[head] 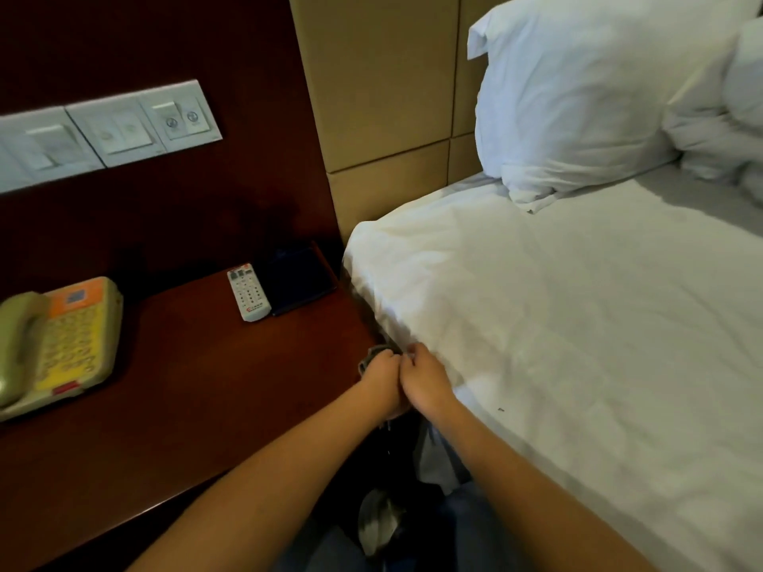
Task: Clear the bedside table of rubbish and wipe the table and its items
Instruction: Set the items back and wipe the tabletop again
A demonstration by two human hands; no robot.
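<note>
The dark wooden bedside table fills the left half of the view. On it stand a yellow and orange telephone, a white remote control and a dark flat folder. My left hand and my right hand meet at the table's right edge, next to the bed. Both hold a small grey cloth with curled fingers; only a bit of the cloth shows beyond my left hand's knuckles.
A bed with a white sheet and a white pillow lies to the right, close against the table. A white switch panel is on the dark wall behind. Something grey and white lies low in the gap below my arms.
</note>
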